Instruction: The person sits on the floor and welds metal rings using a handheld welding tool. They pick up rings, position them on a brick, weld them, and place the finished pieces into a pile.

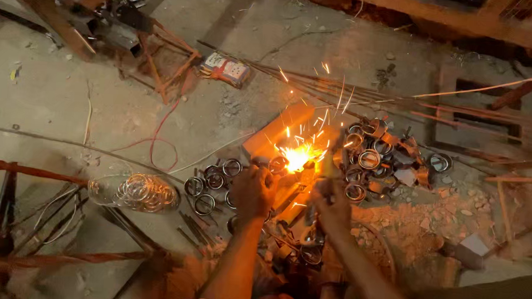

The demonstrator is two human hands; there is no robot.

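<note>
Crouched over a concrete floor point(56, 96), a person welds small metal rings amid a burst of sparks point(297, 156). The left hand point(253, 191) is curled at the near edge of the glare, its fingers bent around something small at the joint, most likely a ring; the glow hides just what it grips. The right hand point(332, 206) is closed on a welding holder point(324, 171) whose long axis runs from the fist up toward 11 o'clock, ending at the arc. The bright point lies at about 1 o'clock from the left hand and 11 o'clock from the right, and both hands stand near it, the left slightly nearer.

A pile of finished ring parts point(379, 158) is heaped at 2 o'clock from the arc, touching the work area. Loose dark rings point(213, 180) lie scattered at 9 o'clock of the left hand, and farther out the same way sits a bundle of shiny wire hoops point(145, 192). Thin steel rods point(366, 94) stretch across the floor at 12 o'clock, beyond the sparks. A red cable point(160, 144) loops at 10 o'clock, and a small printed box point(225, 68) rests well apart beyond it.
</note>
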